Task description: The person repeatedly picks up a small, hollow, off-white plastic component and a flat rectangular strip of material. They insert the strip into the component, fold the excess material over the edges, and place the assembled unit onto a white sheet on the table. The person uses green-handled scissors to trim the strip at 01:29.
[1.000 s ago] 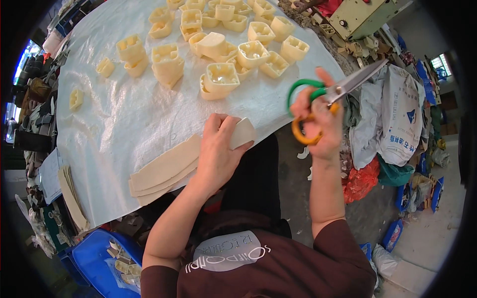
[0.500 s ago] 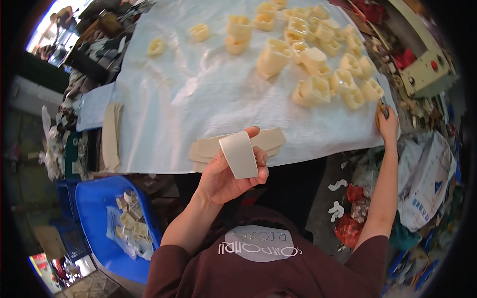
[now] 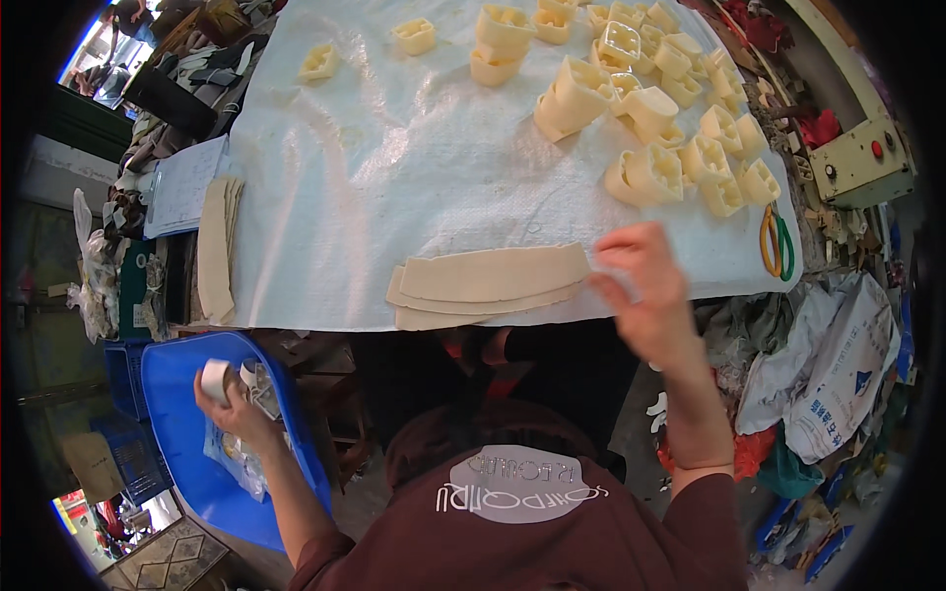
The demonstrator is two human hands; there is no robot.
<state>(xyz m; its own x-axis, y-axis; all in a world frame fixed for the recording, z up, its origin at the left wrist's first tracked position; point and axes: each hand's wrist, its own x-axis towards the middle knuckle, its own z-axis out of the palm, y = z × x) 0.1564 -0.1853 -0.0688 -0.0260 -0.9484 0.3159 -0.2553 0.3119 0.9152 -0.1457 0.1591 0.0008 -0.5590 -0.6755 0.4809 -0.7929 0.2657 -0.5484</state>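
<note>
Over the blue bin (image 3: 163, 394), my left hand (image 3: 246, 422) is closed around a curved off-white piece (image 3: 217, 379), which looks like a bent band. My right hand (image 3: 650, 300) is slightly blurred at the right end of a small stack of beige strips (image 3: 498, 274) by the table's near edge. Its thumb and fingers are apart, with nothing seen between them. A pair of scissors (image 3: 776, 241) with one orange and one green handle lies at the right edge of the white sheet.
Many cream hollow moulded pieces (image 3: 645, 175) stand at the right and back of the white table sheet (image 3: 345, 217). More beige strips (image 3: 219, 251) lie along its left edge. A white sack (image 3: 843, 374) is at the right, below a control box (image 3: 862, 163) with a red button.
My left hand has carried the off-white piece from before the table to over the blue bin. My right hand has left the scissors and moved left to the strips.
</note>
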